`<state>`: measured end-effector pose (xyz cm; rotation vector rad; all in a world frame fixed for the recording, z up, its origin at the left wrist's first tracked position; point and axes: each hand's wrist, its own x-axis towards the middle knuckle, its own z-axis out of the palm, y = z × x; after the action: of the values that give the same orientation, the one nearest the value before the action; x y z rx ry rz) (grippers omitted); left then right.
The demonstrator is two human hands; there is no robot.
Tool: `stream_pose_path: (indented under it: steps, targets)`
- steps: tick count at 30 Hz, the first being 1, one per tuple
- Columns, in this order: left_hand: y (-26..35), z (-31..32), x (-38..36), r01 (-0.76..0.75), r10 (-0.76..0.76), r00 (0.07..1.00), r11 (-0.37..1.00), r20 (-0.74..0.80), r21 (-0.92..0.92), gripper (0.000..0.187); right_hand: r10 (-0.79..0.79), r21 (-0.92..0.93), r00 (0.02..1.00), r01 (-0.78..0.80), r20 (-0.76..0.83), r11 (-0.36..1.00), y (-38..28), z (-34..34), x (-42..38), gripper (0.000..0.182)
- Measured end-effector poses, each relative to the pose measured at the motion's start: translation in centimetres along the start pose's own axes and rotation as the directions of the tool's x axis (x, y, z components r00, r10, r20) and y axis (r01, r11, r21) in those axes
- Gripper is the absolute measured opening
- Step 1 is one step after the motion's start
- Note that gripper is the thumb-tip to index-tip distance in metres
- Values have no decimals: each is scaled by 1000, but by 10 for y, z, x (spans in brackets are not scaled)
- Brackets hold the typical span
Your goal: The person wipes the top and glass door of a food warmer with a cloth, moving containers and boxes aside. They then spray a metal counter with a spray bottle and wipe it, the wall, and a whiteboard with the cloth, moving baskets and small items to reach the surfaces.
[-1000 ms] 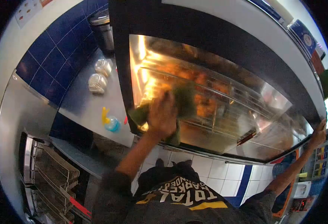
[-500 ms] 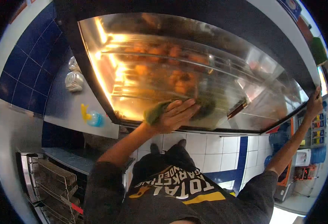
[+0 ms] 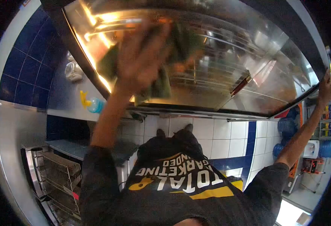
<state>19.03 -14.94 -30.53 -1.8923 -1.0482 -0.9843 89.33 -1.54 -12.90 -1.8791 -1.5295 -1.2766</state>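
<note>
The left hand [image 3: 141, 56] is pressing flat, fingers spread wide, on a green cloth [image 3: 180, 41] that is lying against the glass door [image 3: 248, 64] of a heated display cabinet; the hand is blurred, so I cannot tell exactly how the fingers are gripping, but the cloth is showing on both sides of the palm and hanging below it, pinned between hand and glass. The cloth's longer stretch is running sideways across the pane, with most of the unwiped glass lying to the right of this hand, toward the far edge. There the right hand [image 3: 325, 90] is closing around the door's outer corner, arm stretched out long, holding the frame. The left hand is clearly the nearer one to the cloth; the right is well apart from it. Behind the glass, wire racks [image 3: 210, 71] are glowing under warm lamps. Left of and below the left hand, a blue and yellow spray bottle [image 3: 92, 105] is lying on the steel counter [image 3: 59, 101], near wrapped bundles [image 3: 74, 71]
</note>
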Motion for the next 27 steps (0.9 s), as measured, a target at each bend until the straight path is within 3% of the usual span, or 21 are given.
stream_pose_path:
  steps: [1, 3, 4, 6, 10, 13, 14, 16, 18, 19, 20, 21, 22, 23, 24, 25, 26, 27]
  targets:
    - [-13, -1, 16, 49, -43, 998, 983, -40, 176, 28, -46, -25, 999, 45, -17, 999, -2, -1, 0, 47]
    - [-20, -7, 48, 107, -103, 960, 994, -259, 0, 28, -54, -28, 999, 54, -4, 998, 27, 21, 3, 47]
    - [-4, -4, 35, 116, -113, 963, 993, -245, -1, 28, -68, -16, 998, 68, 1, 998, 25, 22, 5, 48]
    - [23, 9, 4, 199, -229, 958, 965, -175, -173, 27, -53, 9, 999, 53, -2, 999, 25, 18, 4, 49]
    - [11, 3, -5, 108, -113, 989, 993, -94, -57, 27, -45, 49, 999, 44, 8, 998, 26, 18, -2, 51]
    - [-9, -1, 49, 77, -49, 952, 994, -302, 81, 29, -54, 81, 998, 53, 11, 995, 26, 22, -1, 53]
    - [-2, 2, 45, 77, -50, 954, 994, -296, 79, 29, -56, 100, 998, 54, 17, 994, 29, 26, -1, 53]
    - [25, 9, 24, 286, -291, 939, 957, -184, -54, 24, -66, 185, 998, 60, 24, 981, 35, 34, 3, 55]
    - [58, 20, -27, 277, -291, 953, 949, -79, -151, 27, -80, 405, 997, 69, 10, 912, 39, 35, 1, 56]
    - [67, 19, -45, 255, -265, 964, 943, -18, -215, 27, -50, 208, 997, 63, -63, 976, 15, 9, -13, 60]
    - [75, 13, -56, 246, -244, 969, 930, 43, -273, 28, 38, 271, 998, -26, -41, 962, -23, -32, -25, 65]
    - [79, 3, -54, 244, -246, 969, 934, 25, -261, 28, 185, 132, 970, -165, -155, 977, -84, -83, -47, 67]
    - [83, -7, -48, 303, -295, 952, 886, 79, -352, 28, 172, 222, 968, -130, -183, 966, -100, -99, -59, 65]
    - [89, -18, -43, 364, -339, 931, 824, 137, -434, 28, 182, 354, 967, -110, -177, 929, -139, -132, -81, 60]
    - [97, -30, -36, 361, -346, 931, 833, 115, -419, 28, 182, 585, 974, -70, -134, 808, -194, -174, -112, 49]
    - [108, -42, -30, 546, -559, 807, 578, 193, -607, 28, 79, 759, 997, -32, -25, 651, -227, -193, -145, 44]
    - [118, -52, -30, 639, -703, 635, 244, 321, -730, 29, -117, 881, 993, 58, -3, 470, -256, -205, -171, 46]
    - [123, -60, -34, 639, -713, 631, 255, 305, -726, 29, -308, 966, 951, 62, 19, 249, -286, -217, -197, 51]
